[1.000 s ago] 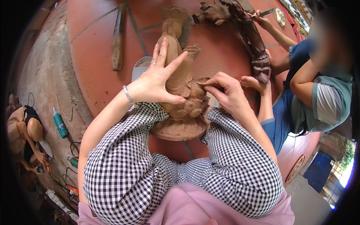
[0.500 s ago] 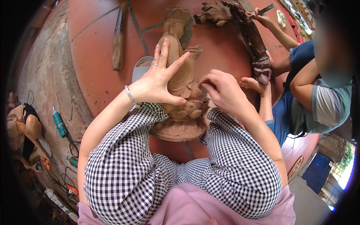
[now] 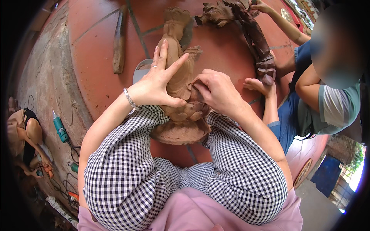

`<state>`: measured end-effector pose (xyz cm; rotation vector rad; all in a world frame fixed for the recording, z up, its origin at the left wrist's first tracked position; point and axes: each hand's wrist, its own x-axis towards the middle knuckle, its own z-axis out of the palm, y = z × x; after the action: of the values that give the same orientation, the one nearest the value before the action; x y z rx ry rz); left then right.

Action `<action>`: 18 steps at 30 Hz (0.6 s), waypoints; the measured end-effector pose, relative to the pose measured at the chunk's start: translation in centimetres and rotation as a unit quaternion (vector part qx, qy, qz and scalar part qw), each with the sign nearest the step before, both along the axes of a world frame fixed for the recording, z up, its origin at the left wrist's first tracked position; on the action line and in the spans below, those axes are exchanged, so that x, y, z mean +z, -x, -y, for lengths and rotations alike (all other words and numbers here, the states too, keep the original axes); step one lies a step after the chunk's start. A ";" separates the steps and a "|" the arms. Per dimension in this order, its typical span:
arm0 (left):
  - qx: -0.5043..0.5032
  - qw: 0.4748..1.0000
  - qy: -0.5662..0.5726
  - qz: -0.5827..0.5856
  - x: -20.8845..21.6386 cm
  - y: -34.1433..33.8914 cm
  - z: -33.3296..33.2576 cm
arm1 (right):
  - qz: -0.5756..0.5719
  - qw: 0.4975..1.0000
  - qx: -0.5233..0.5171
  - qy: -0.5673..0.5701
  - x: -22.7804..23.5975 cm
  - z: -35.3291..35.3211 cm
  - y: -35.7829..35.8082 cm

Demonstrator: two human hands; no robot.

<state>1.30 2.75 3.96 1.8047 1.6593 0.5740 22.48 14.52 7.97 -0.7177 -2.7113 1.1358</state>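
Observation:
Between my knees a carved brown wooden statue (image 3: pixel 175 82) leans away from me, its round base (image 3: pixel 181 134) nearest my body. My left hand (image 3: pixel 160 79) lies on the figure's left side, fingers spread and thumb stretched across its lower part. A ring and a bracelet show on that hand and wrist. On the right side of the carving, my right hand (image 3: pixel 216 90) is closed in a pinch, fingertips against the folds near the base. Whatever it pinches, if anything, is too hidden to make out.
A wooden mallet-like stick (image 3: pixel 120 42) lies on the red tiles at the far left. To the right, a co-worker (image 3: pixel 331 100) sits by a dark carved wooden piece (image 3: pixel 258 38). A green power tool (image 3: pixel 60 129) with cables rests at left, near another person (image 3: pixel 32 131).
My right hand's fingertips have shifted slightly left against the carving. My left hand keeps its place on the statue. The whole view has drifted a little. The co-worker's far hand has moved.

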 end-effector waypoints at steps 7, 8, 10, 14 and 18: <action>0.006 0.999 0.031 -0.007 0.6 0.3 0.6 | 0.035 0.998 -0.049 -0.021 1.4 0.1 -4.0; 0.008 0.999 0.031 -0.009 0.6 0.3 0.7 | 0.017 0.997 -0.077 -0.008 1.1 0.3 -4.2; 0.006 0.999 0.039 -0.016 1.0 0.0 0.3 | -0.062 0.991 -0.117 0.034 0.2 1.0 -4.5; -0.024 0.993 0.007 -0.114 2.2 -1.2 -0.2 | -0.077 0.996 -0.053 0.012 -0.7 1.0 -2.8; -0.049 0.990 -0.036 -0.127 1.6 -2.0 0.2 | -0.109 0.990 -0.068 0.051 -1.7 1.6 -3.7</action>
<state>3.34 2.56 5.57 2.0695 1.7199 0.3777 26.21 12.88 6.22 -0.7321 -2.4010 1.2482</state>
